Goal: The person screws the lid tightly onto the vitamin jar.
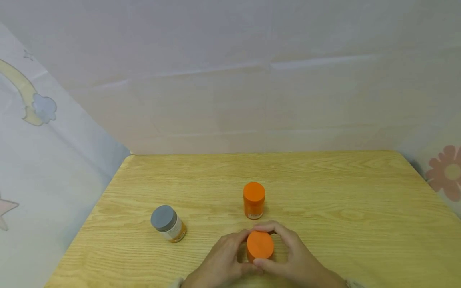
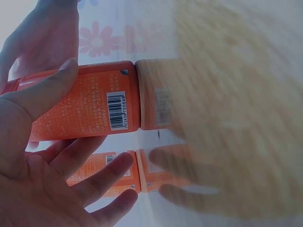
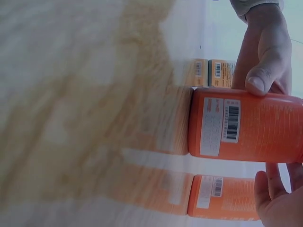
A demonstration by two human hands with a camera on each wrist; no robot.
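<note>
An orange bottle (image 1: 260, 245) with a flat orange lid stands upright on the table between both hands. My left hand (image 1: 223, 260) holds it from the left, with the thumb on the near side and the fingers on the far side. From the right, my right hand (image 1: 297, 256) pinches it at the lid between thumb and index finger. A printed barcode shows low on the held bottle's side in the left wrist view. Just beyond the hands, a second orange bottle (image 1: 253, 200) stands upright. It also appears in the right wrist view, behind the right fingers.
On the left of the wooden table (image 1: 342, 192) stands a small jar (image 1: 169, 224) with a grey lid and a white and orange body. A pale wall covering (image 1: 216, 100) rises behind the table's back edge, and patterned sheets hang at both sides.
</note>
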